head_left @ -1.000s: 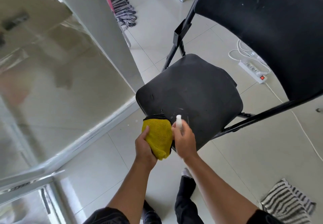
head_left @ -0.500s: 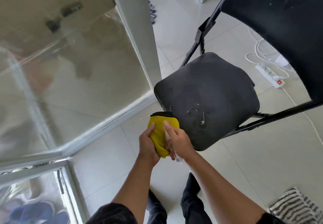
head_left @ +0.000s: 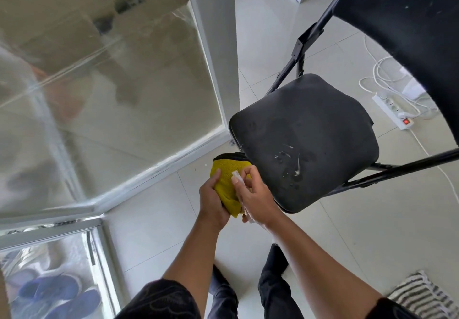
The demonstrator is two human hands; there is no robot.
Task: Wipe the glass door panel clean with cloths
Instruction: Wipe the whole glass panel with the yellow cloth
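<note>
Cloth (head_left: 224, 187), yellow with a dark edge at its top, sits at lower centre of frame, bunched between both hands and not touching the glass. Left hand (head_left: 211, 201) grips the cloth from the left, thumb up along its face and fingers wrapped behind. Right hand (head_left: 255, 199) is curled round a small clear bottle (head_left: 236, 174), whose pale tip shows between thumb and forefinger right against the cloth; the rest of the bottle is mostly hidden by the fingers. Glass door panel (head_left: 111, 95) fills the upper left of frame, set in a white frame (head_left: 173, 164), its surface hazy with streaks and reflections. A lower pane at bottom left shows blue shoes (head_left: 57, 294) behind it. Black folding chair (head_left: 305, 129) stands right of centre, the near corner of its seat just beside the hands. Wet droplets (head_left: 290, 162) lie on the seat near that corner. White power strip (head_left: 392, 112) with coiled cable lies on the tiled floor at right, behind the chair. Striped rug (head_left: 422, 296) shows at the bottom right corner. Dark trouser legs are visible below the forearms.
</note>
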